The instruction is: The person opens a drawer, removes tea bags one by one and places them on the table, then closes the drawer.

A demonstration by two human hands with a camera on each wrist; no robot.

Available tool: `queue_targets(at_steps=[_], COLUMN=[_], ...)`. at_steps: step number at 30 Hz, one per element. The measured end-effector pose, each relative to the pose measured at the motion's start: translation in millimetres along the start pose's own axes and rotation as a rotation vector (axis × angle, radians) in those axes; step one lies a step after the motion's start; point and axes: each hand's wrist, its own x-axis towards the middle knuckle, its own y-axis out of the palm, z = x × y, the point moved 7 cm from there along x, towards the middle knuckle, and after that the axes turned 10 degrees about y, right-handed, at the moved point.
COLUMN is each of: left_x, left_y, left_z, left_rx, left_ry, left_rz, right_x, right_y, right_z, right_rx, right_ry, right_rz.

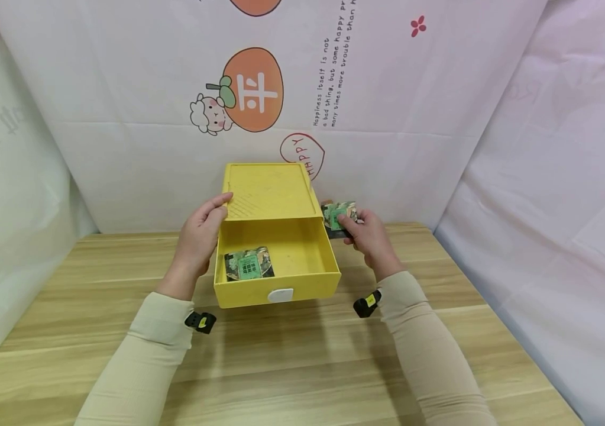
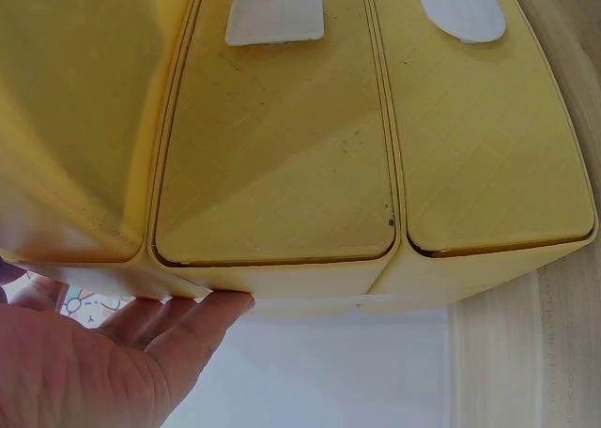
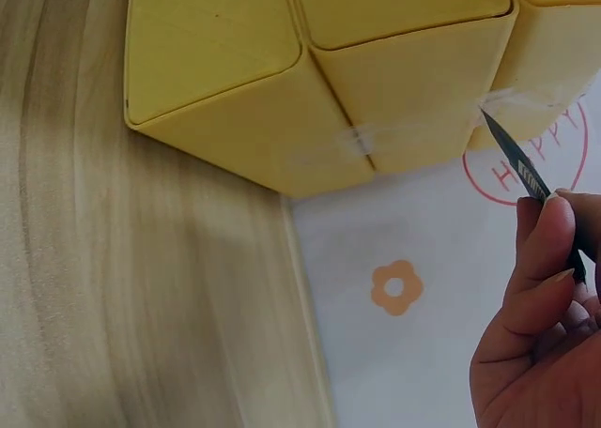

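Note:
A yellow drawer unit (image 1: pixel 272 186) stands on the table, its top drawer (image 1: pixel 307 285) pulled out. Inside the drawer, toward the front left, lies a flat green-and-black printed packet (image 1: pixel 249 266). My left hand (image 1: pixel 198 239) rests against the unit's left side near the upper edge; the left wrist view shows its fingers (image 2: pixel 202 329) fairly straight along that side. On the other side, my right hand (image 1: pixel 374 236) pinches a similar flat packet (image 1: pixel 338 216) between thumb and fingers, beside the unit. That packet (image 3: pixel 516 156) appears nearly edge-on in the right wrist view.
Below the pulled-out drawer are two shut drawers (image 2: pixel 277 146) with white tabs. Clear tape (image 3: pixel 352 142) runs along the unit's right side. The wooden table (image 1: pixel 281 367) meets a printed white cloth (image 1: pixel 137 165) behind and at both sides.

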Motion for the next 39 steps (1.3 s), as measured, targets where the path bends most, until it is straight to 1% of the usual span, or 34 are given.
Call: queue_targets(at_steps=[6,11,18,30,34,39], left_x=[-0.8,-0.9,-1.0,-1.1,-1.1,-1.2], left_y=[-0.2,0.3,0.4,0.7,0.9,1.0], left_z=[-0.1,-0.2,-0.6,1.0,1.4,1.7], left_rx=[0.003,0.001,-0.001,-0.003,-0.005,-0.007], left_ry=[0.002,0.006,0.008,0.011,0.010,0.003], left_rz=[0.000,0.004,0.006,0.007,0.008,0.005], right_x=[4.6,8.3,13.3,19.4,22.1,25.8], right_y=[1.5,3.1,4.9,10.3,11.8,12.4], right_z=[-7.8,-12.4,-18.0,-35.7,-40.9,-49.1], right_rx=[0.013,0.011,-0.009,-0.077,-0.089,-0.088], right_ry=[0.023,0.025,0.027,0.083,0.077,0.089], right_rz=[0.002,0.019,0.036,0.049,0.056,0.043])
